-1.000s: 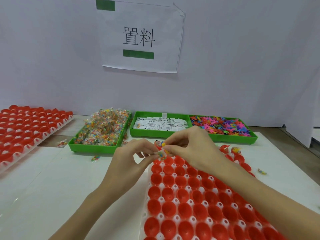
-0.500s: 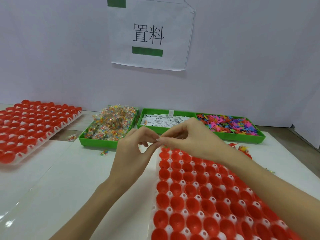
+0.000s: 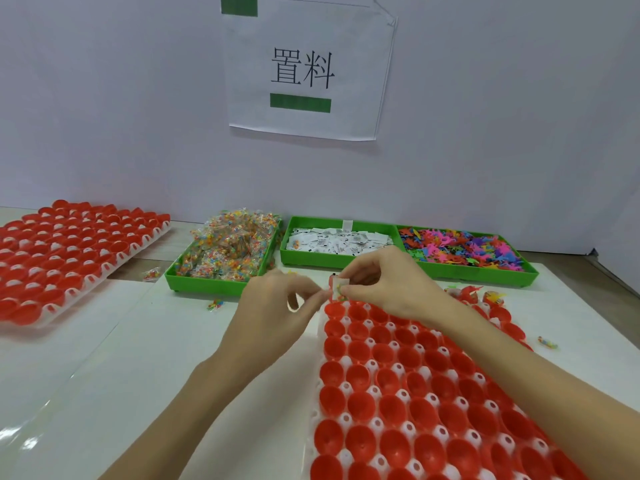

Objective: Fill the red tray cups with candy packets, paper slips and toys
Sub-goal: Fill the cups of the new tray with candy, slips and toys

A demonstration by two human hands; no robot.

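Head view: a moment ago our hands pinched a candy packet together. Now our right hand point(image 3: 388, 282) pinches a white slip point(image 3: 337, 284) with a bit of colour under it, just above the top corner cup of the red tray point(image 3: 408, 393). Our left hand point(image 3: 277, 306) is blurry, its fingers curled beside the slip; we cannot tell if it holds anything. We think the slip goes in that cup next. Most cups look empty.

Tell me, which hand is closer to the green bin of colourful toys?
Right. The right hand sits just in front of the toy bin; the left hand is farther off, nearer the candy bin.
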